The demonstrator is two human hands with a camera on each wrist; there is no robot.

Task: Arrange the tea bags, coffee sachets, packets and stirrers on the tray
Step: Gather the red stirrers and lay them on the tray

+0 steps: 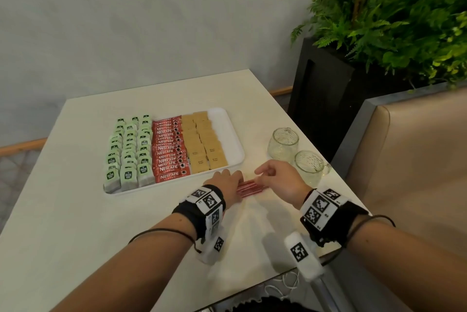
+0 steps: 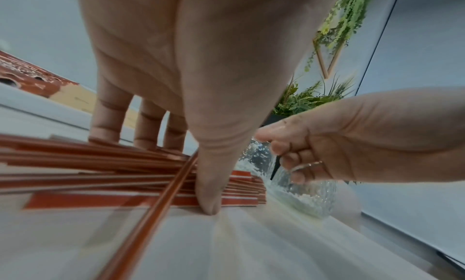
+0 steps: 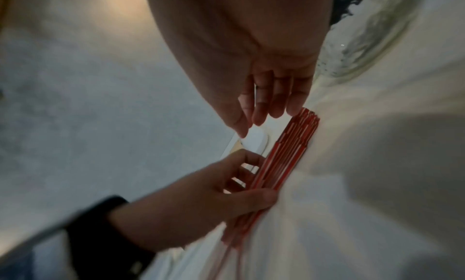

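Note:
A bundle of red-and-white stirrers (image 1: 250, 188) lies on the white table just in front of the tray's right front corner. My left hand (image 1: 227, 179) holds its left part between fingers and thumb (image 2: 208, 200), with the fingers on the far side. My right hand (image 1: 275, 176) sits at the bundle's right end (image 3: 308, 115), its fingers relaxed and its fingertips (image 3: 294, 107) against the stirrer ends. The white tray (image 1: 227, 132) holds rows of green tea bags (image 1: 129, 152), red coffee sachets (image 1: 169, 152) and brown sugar packets (image 1: 204, 145). Its right strip is bare.
Two empty glass jars (image 1: 283, 143) (image 1: 309, 166) stand right of the tray, close to my right hand. A black planter with ferns (image 1: 328, 99) and a beige seat back (image 1: 417, 160) lie beyond the table's right edge. A wall runs behind the table.

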